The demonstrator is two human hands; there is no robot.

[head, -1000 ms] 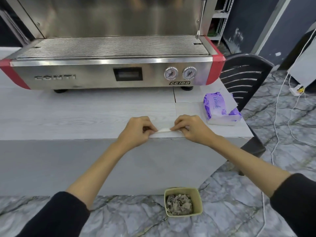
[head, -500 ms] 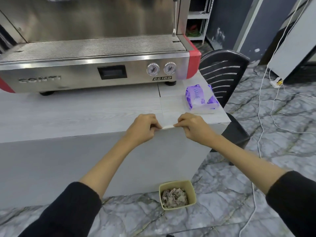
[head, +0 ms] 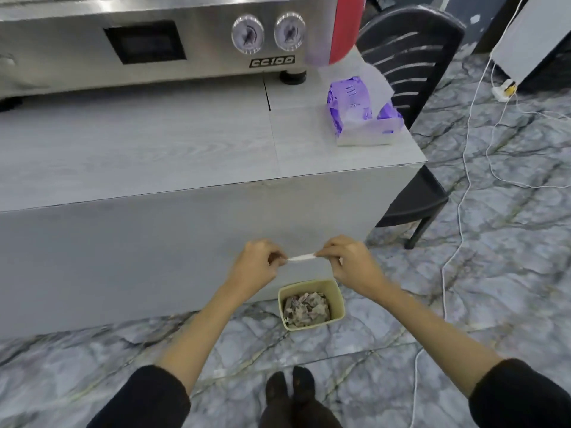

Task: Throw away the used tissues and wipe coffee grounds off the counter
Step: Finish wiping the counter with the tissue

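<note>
Right now both hands pinch one folded tissue between them: the left hand grips its left end, the right hand its right end, so its long axis runs side to side, level. It hangs in front of the counter, off the top. Directly below and slightly nearer the person sits the small yellow bin, already holding crumpled tissues. Neither hand looks closer to it, so a straight drop seems enough.
</note>
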